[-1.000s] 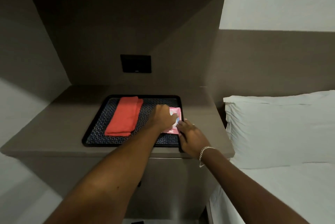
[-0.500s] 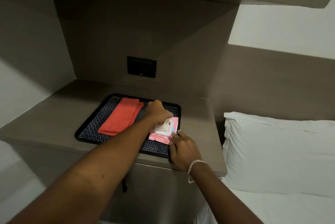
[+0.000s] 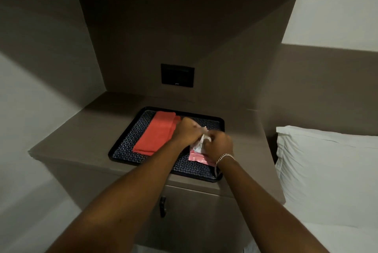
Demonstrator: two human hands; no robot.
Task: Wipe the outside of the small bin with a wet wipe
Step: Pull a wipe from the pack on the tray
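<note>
No small bin in the head view, so we can't say where it is; nothing to wipe yet. What we do have is the wet wipe (image 3: 201,137): a crumpled white sheet standing up out of the pink wipe pack (image 3: 198,156), which lies at the near-right end of the black tray (image 3: 221,124).

Change from half a second back: the right hand (image 3: 218,145) was resting flat at the tray's near edge beside the pack, and now it's up over the pack and curled around the wipe. The left hand (image 3: 187,133) was already on the white sheet and is now closed on it from the other side. Both hands are brought together, knuckles nearly touching, both pinching the same wipe. Whether the sheet is fully clear of the pack opening, we can't tell; the right hand hides it.

Our read: we're mid-extraction, separating one sheet. Task barely started.

Outward: the folded red cloth (image 3: 157,134) sits untouched on the tray's left half, just beside the left wrist. The tray sits on the brown nightstand (image 3: 81,130), dark wall panel (image 3: 177,75) behind it, white pillow (image 3: 327,162) off to the right, a silver bracelet (image 3: 225,157) on the right wrist.

Next, we'd guess: free the sheet, then go find the bin.
</note>
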